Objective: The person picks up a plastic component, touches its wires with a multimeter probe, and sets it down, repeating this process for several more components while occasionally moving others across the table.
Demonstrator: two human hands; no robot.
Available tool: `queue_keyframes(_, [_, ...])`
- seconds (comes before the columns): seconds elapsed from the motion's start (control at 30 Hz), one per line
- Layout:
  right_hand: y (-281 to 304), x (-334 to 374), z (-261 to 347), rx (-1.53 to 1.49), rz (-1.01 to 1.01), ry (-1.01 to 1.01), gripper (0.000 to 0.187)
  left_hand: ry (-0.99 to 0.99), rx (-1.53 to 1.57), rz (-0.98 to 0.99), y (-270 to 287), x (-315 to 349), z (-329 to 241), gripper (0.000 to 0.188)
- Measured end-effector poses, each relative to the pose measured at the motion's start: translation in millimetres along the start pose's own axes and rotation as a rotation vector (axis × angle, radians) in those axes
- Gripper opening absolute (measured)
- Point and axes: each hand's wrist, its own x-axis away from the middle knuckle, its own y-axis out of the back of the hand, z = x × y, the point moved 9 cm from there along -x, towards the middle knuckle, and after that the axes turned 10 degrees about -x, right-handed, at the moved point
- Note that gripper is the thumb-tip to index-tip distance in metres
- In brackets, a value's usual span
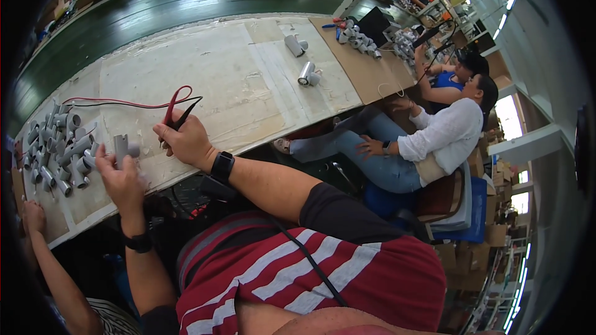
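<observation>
My left hand [123,187] is closed round a grey cylindrical light fitting [120,145] with a side stub, held upright over the near edge of the table; the fingers are slightly blurred. To its right, my right hand [188,141] grips a pair of red and black test probes [170,116]. Their tips are hidden by the hand. Red and black wires [118,103] run from them leftward across the tabletop. A heap of similar grey fittings [57,146] lies beyond and left of my left hand.
Two grey fittings [307,75] sit on the pale worn table [214,65] farther right. Brown cardboard [357,69] covers its right end, with more fittings and a dark box. Two people [444,127] sit at the right side. Another person's hand [34,217] rests at the left edge.
</observation>
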Motion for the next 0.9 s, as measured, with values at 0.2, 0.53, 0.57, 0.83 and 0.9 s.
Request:
queue_keyframes(0.2, [8.5, 2.7, -6.1, -0.232, 0.083, -0.265, 0.018, -0.53, -0.902, -0.304, 33.7, 17.5, -47.0, 0.05])
queue_keyframes(0.53, [20.3, 3.5, 0.2, -0.038, 0.209, -0.265, 0.017, -0.398, -1.202, -0.046, 15.2, -30.9, 6.6, 0.063])
queue_keyframes(0.57, [18.0, 3.8, -2.3, -0.058, 0.222, -0.257, 0.017, -0.395, -1.239, -0.079, 20.9, -37.4, 9.5, 0.064])
queue_keyframes(0.83, [25.2, 0.3, 4.7, -0.084, 0.217, -0.239, 0.016, -0.438, -0.236, 0.2, 27.9, -13.2, -140.8, 0.056])
queue_keyframes(0.9, [19.4, 5.6, 4.3, -0.099, 0.252, -0.258, 0.016, -0.541, -0.052, 0.234, 65.2, 21.7, -202.9, 0.051])
